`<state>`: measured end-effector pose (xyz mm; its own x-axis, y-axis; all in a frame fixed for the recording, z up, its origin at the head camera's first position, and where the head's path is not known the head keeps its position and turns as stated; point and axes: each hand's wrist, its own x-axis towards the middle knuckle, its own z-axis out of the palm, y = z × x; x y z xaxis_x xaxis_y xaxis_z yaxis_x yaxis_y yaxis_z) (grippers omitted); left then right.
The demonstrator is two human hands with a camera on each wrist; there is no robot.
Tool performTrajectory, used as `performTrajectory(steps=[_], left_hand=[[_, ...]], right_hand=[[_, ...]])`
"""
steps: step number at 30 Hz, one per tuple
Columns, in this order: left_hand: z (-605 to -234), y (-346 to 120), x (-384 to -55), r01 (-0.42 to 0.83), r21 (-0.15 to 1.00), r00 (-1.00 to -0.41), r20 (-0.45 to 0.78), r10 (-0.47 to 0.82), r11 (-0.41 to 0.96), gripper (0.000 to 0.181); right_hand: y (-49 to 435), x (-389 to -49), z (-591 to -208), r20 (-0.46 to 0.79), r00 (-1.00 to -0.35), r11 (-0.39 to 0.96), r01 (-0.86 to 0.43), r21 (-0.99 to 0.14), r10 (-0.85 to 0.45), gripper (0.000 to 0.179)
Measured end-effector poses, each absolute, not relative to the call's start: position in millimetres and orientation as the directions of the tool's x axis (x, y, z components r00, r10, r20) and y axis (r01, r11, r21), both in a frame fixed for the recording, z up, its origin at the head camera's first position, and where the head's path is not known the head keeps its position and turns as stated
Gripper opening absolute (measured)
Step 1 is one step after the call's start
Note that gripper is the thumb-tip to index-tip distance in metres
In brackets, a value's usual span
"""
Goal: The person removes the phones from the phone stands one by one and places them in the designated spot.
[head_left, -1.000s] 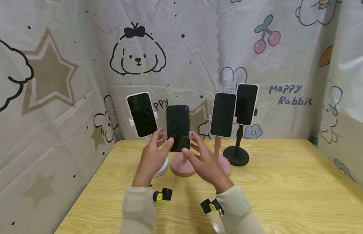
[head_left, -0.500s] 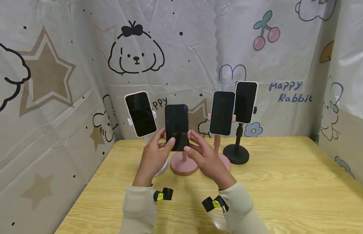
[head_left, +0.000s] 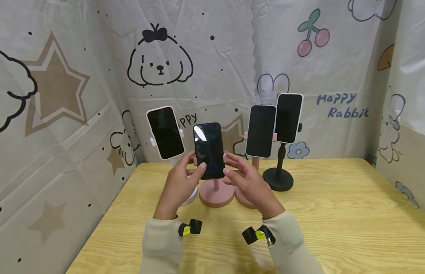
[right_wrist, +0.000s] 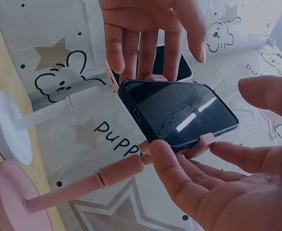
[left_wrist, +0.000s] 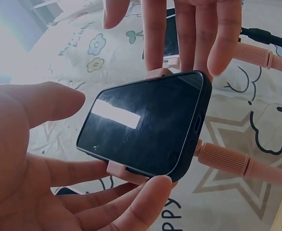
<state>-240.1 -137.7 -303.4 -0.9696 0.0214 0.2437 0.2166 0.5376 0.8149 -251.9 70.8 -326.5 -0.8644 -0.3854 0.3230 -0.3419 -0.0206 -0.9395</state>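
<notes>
A black-cased phone (head_left: 209, 148) sits in the pink clamp (left_wrist: 124, 172) of a phone stand, its screen dark with a bright reflection. My left hand (head_left: 178, 182) is at the phone's left side, its fingers against the clamp and near the lower corner; in the left wrist view its thumb (left_wrist: 59, 101) stands apart from the screen. At the other side is my right hand (head_left: 251, 186), the index fingertip at the opposite clamp arm (right_wrist: 203, 144) and the little finger by the phone's corner. The stand's round pink base (head_left: 216, 193) rests on the table.
To the left stands a white phone stand (right_wrist: 8, 127) bearing a phone (head_left: 165, 132). On the right are another phone (head_left: 261, 131) on a second pink stand and one (head_left: 289, 118) on a black stand (head_left: 278, 179). A printed cloth (head_left: 212, 64) hangs behind the wooden table (head_left: 336, 213).
The phone has tilted, its lower end shifting right, and a bright reflection now shows on its screen. The right hand first closed in on the phone's edge, then moved slightly right.
</notes>
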Motion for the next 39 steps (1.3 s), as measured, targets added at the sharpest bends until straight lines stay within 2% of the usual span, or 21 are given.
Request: performTrajectory(steps=[6, 15, 31, 39], left_hand=[[-303.4, -138.2, -240.1, 0.228, 0.810, -0.967, 0.252, 0.031, 0.541, 0.056], [-302.4, -139.6, -234.2, 0.190, 0.808, -0.977, 0.211, 0.026, 0.557, 0.061], [-292.9, -136.3, -224.8, 0.250, 0.782, -0.964, 0.256, 0.072, 0.571, 0.046], [-293.5, -138.1, -224.0, 0.324, 0.789, -0.944, 0.307, 0.120, 0.522, 0.027]], right_hand=[[72.9, -252.8, -324.2, 0.325, -0.871, -0.004, -0.348, -0.937, -0.367, 0.057], [75.5, -249.5, -319.6, 0.294, -0.884, 0.036, -0.329, -0.944, -0.363, 0.059], [85.2, -242.6, -311.9, 0.262, -0.890, 0.149, -0.337, -0.930, -0.373, 0.062], [87.3, -236.0, -305.6, 0.209, -0.901, 0.252, -0.319, -0.914, -0.381, 0.061]])
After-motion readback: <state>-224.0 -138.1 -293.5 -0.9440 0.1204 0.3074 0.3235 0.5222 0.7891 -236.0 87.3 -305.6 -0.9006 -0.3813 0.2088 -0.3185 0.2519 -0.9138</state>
